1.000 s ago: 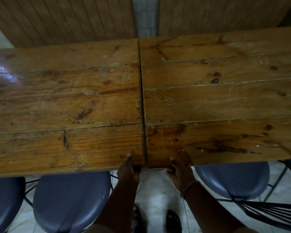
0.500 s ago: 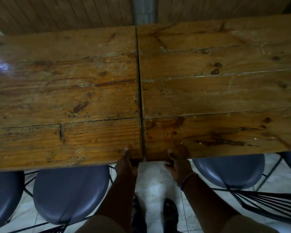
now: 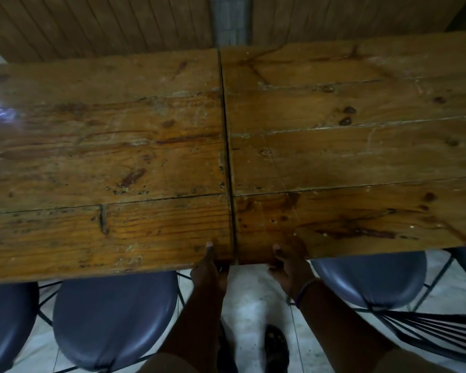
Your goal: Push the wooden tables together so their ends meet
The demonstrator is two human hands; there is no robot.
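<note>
Two plank-top wooden tables sit end to end: the left table [image 3: 105,157] and the right table [image 3: 355,157] meet along a thin dark seam [image 3: 228,157] running from the far edge to the near edge, ends touching or v. nearly so (the line reads as a hairline crack, not an open gap). The right top's far edge sits a bit farther back than the left's, so the far corners don't line up. The left hand [image 3: 209,267] grips the near edge of the left table just beside the seam, thumb on top of the board, other fingers curled under & out of sight. The right hand [image 3: 289,267] does the same on the right table's near corner, thumb pressed on the wood, rest tucked beneath; can't tell how those hidden fingers lie. A purple wristband [image 3: 306,290] circles the right wrist. Blue padded chairs on dark wire frames are pushed in under the near edge, one [image 3: 113,319] at left, one [image 3: 369,278] at right. Pale tiled floor [image 3: 253,300] below, w/ a dark sandal [image 3: 276,348] between the forearms. Wood-panelled wall [image 3: 92,25] behind.
</note>
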